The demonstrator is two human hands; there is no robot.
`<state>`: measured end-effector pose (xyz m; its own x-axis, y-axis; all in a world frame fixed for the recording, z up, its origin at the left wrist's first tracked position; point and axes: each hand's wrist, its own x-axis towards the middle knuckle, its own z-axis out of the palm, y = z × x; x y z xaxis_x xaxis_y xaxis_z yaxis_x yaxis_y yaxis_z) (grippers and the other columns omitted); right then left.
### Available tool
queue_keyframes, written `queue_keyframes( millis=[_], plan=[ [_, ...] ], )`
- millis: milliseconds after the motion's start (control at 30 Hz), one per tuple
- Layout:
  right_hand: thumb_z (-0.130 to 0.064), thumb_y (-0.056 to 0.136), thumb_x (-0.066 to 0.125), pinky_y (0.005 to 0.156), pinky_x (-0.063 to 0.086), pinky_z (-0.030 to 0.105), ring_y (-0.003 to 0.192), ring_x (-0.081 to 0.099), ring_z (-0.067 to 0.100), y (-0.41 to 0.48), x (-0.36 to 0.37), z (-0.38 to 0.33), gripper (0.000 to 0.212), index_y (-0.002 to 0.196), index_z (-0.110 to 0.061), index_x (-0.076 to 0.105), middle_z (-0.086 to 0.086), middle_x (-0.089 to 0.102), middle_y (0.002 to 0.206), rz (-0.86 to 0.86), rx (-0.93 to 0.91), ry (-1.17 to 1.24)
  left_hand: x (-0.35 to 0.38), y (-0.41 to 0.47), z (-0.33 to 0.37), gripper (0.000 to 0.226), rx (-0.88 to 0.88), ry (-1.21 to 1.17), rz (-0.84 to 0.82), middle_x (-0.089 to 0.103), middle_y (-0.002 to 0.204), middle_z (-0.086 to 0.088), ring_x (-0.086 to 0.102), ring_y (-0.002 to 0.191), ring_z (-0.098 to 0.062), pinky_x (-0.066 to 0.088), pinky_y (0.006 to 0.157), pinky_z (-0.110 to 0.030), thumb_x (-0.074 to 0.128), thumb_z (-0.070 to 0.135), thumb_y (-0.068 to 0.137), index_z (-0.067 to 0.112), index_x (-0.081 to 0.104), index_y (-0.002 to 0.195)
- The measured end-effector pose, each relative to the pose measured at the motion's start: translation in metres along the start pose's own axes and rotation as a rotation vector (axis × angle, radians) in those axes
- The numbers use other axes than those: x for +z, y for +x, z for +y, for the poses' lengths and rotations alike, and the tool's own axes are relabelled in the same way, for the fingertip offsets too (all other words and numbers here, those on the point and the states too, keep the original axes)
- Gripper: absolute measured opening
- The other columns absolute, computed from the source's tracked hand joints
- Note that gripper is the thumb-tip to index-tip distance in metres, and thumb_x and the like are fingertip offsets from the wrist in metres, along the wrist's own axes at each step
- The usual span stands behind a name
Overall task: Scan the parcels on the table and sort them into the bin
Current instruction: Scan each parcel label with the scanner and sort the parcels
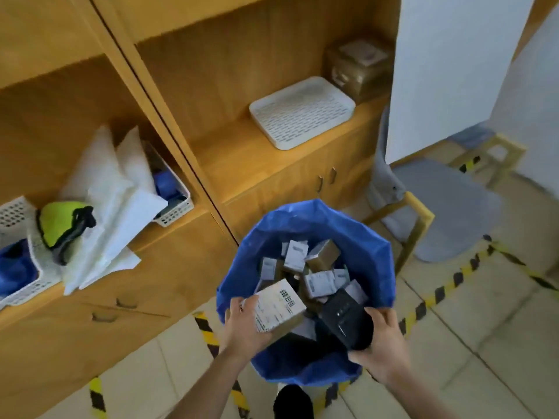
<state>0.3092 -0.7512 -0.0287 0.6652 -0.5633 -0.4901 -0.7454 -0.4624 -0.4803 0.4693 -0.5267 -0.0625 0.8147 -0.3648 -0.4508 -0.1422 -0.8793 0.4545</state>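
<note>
My left hand [242,325] holds a small brown cardboard parcel with a white barcode label [279,305], fingers wrapped around its near end, label side up. The parcel sits above the near left rim of the round bin lined with a blue plastic bag [372,246], tilted towards the inside of the bin. My right hand [382,346] grips a black handheld scanner [344,317] by its lower end, and the scanner's head leans in over the near right rim of the bin, just beside the parcel but not touching it.

Inside the bin lies a heap of small labelled cardboard boxes [317,267], brown and grey-white, stacked at all angles against the far wall of the liner. The bin stands on a pale tiled floor [484,343] marked with black-and-yellow striped tape [447,285], close to the front of a wooden cabinet with open shelves [211,71].

On the cabinet's right shelf rests a white perforated plastic tray [302,114], and at the far right corner of that shelf sits a brown cardboard box [357,69]. On the left shelf I see white padded mailer bags [112,207], a lime-green and black item [62,228] which I cannot identify, and white slotted baskets [175,204] holding something blue. A grey chair with a wooden frame [447,213] stands to the right of the bin. A dark shoe tip [292,402] shows at the bin's near edge.
</note>
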Motion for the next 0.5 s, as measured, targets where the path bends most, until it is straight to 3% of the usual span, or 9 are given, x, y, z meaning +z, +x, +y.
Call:
queue_keyframes(
  millis=[100,167,300,400,500],
  plan=[
    [-0.036,0.043,0.076,0.084,0.048,0.033,0.107,0.052,0.023,0.034,0.027,-0.001,0.091,0.128,-0.014,0.053,0.000,0.038,0.121,0.018,0.074,0.081,0.026,0.047,-0.002,0.095,-0.068,-0.025,-0.038,0.038,0.117,0.002,0.039,0.114,-0.022,0.049,0.090,-0.038,0.053,0.070,0.042,0.033,0.044,0.130],
    [-0.032,0.045,0.082,0.084,0.046,0.031,0.110,0.050,0.020,0.054,0.045,0.000,0.090,0.129,-0.016,0.054,-0.001,0.039,0.122,0.033,0.131,0.124,0.043,0.072,-0.005,0.088,-0.093,-0.058,-0.021,0.041,0.117,0.000,0.043,0.112,-0.025,0.050,0.086,-0.039,0.059,0.067,0.045,0.030,0.049,0.124],
    [-0.032,0.048,0.082,0.087,0.050,0.041,0.111,0.050,0.015,0.090,0.077,0.013,0.090,0.132,-0.021,0.050,-0.007,0.035,0.123,-0.004,0.191,0.131,0.084,0.107,-0.015,0.083,-0.103,-0.134,-0.012,0.032,0.124,0.002,0.034,0.118,-0.024,0.043,0.083,-0.032,0.079,0.051,0.062,0.029,0.042,0.133],
    [-0.034,0.050,0.082,0.086,0.050,0.043,0.107,0.052,0.015,0.114,0.095,0.025,0.088,0.131,-0.025,0.048,-0.012,0.031,0.121,-0.031,0.242,0.134,0.113,0.128,-0.021,0.084,-0.131,-0.135,0.025,0.030,0.128,0.001,0.034,0.119,-0.023,0.042,0.081,-0.031,0.082,0.045,0.066,0.028,0.040,0.137],
    [-0.035,0.053,0.081,0.084,0.050,0.042,0.104,0.051,0.016,0.130,0.107,0.034,0.085,0.130,-0.027,0.048,-0.013,0.030,0.118,-0.015,0.268,0.145,0.131,0.145,-0.028,0.093,-0.136,-0.178,0.019,0.022,0.143,-0.001,0.032,0.128,-0.027,0.042,0.096,-0.036,0.085,0.037,0.065,0.026,0.035,0.143]
  ],
)
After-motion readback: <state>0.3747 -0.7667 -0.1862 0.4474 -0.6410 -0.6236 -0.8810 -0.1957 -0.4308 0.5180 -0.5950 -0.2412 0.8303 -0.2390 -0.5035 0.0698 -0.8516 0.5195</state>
